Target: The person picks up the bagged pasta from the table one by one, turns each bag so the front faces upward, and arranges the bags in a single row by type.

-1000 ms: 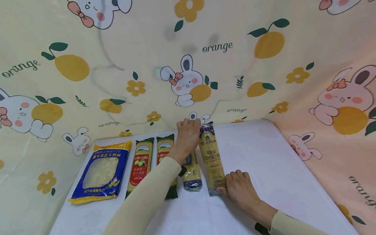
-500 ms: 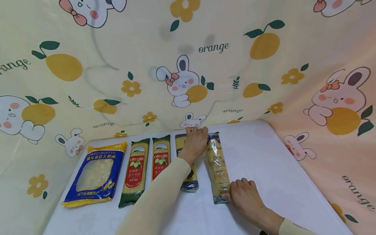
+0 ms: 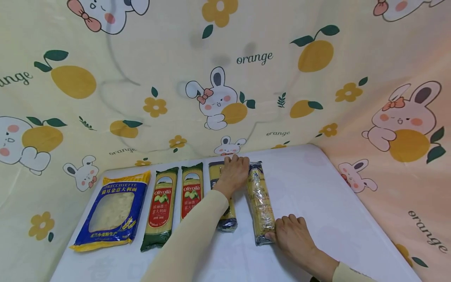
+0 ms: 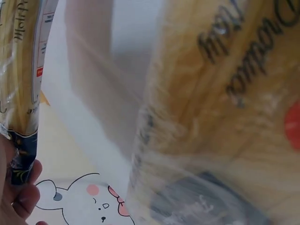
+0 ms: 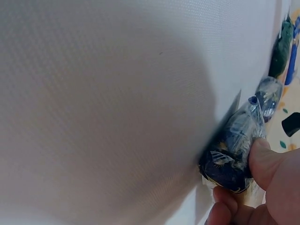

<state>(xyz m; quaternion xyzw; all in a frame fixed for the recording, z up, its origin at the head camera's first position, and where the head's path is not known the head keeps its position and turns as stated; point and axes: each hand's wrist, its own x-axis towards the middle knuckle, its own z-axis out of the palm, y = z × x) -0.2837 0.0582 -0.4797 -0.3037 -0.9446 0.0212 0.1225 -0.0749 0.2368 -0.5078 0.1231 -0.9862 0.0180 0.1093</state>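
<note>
A long clear pack of spaghetti (image 3: 261,203) with dark blue ends lies slightly slanted on the white table. My left hand (image 3: 234,174) pinches its far end; in the left wrist view the fingers (image 4: 28,199) curl at the dark blue tip. My right hand (image 3: 296,239) grips the near end, thumb on one side and fingers on the other in the right wrist view, where the crinkled end (image 5: 229,159) shows. Just left lies a similar spaghetti pack (image 3: 228,221), partly hidden under my left hand and wrist.
Two green-ended Olivoilà spaghetti packs (image 3: 162,207) (image 3: 192,192) lie further left, one partly behind my left sleeve. A blue and yellow orecchiette bag (image 3: 112,211) is leftmost. A patterned cloth (image 3: 169,58) hangs behind the white table (image 3: 310,184).
Both hands have brought the spaghetti pack a little toward me and to the right, then nearly stopped. The view has turned slightly, shifting everything else left.
</note>
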